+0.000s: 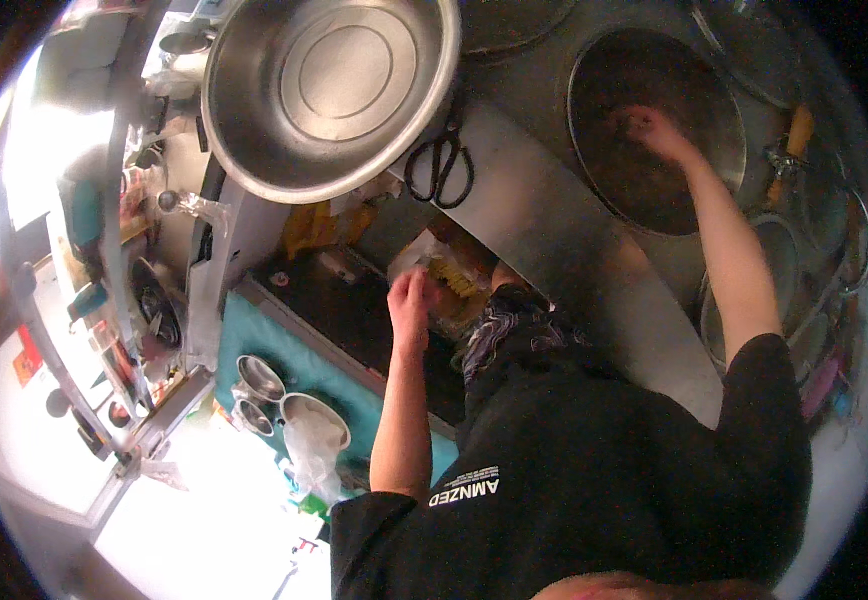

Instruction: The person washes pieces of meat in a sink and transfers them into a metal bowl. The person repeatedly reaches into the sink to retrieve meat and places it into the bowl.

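My left hand [410, 296], its fingers drawn together, is at a crumpled clear plastic bag [420, 251]; whether it grips the bag is unclear. Yellow pieces [455, 279] show beside it, lower than the metal counter. My right hand [651, 133] is over or inside a large round metal basin [599, 150] with a dark interior, its fingers curled and blurred; I cannot tell if they hold anything. Black-handled scissors [441, 176] lie on the metal counter [524, 180] between the hands, by the rim of a wide stainless steel basin [347, 75].
At the lower left, metal bowls [260, 377] and a plastic bag [312, 450] stand on a teal surface [242, 322]. A dark panel [321, 300] adjoins it. More round vessels [749, 247] and a yellow-handled item [798, 139] are at the right. Cluttered shelves [118, 225] line the left.
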